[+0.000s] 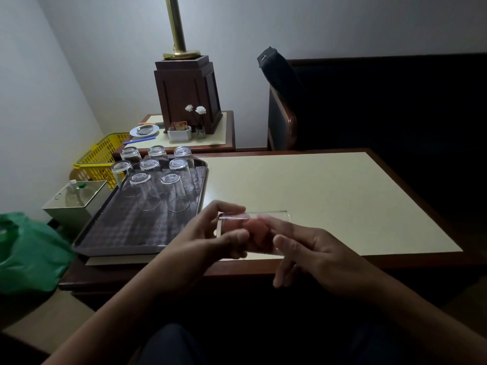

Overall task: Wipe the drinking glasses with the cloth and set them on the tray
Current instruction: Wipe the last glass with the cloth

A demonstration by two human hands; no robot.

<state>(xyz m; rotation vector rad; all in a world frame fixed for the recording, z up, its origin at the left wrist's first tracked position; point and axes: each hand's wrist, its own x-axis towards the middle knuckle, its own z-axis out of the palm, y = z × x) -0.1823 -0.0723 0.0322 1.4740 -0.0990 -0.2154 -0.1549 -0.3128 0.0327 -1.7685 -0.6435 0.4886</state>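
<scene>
Drinking glass (274, 219), clear and tipped on its side, is held off the worktop (329, 201) between the person's two hands, just over the near edge. The left hand (210, 233) has its grip curled round the glass's left end, fingers over the top and thumb pressed against the near side. The right hand (321, 256) comes in from the other end: part of its grip reaches into the glass and pinches a bunched pink cloth (254, 229) against the inside, while its remaining fingers hang loose below the glass. Through the glass wall the cloth looks blurred, so I cannot tell how it is folded. Just left of the left grip, touching nothing the hands hold, lies a dark checked tray (126, 227) on the worktop, and at its far end stand eight upturned glasses (175, 193) in close rows. Beyond the tray, farther from the grips, a yellow basket (101, 156) stands against the wall, with a metal box (76, 204) near it and a green bag (29, 248) lower down to the left. Straight past the grips sits a side table (218, 135) carrying a dark wooden lamp base (188, 93).
</scene>
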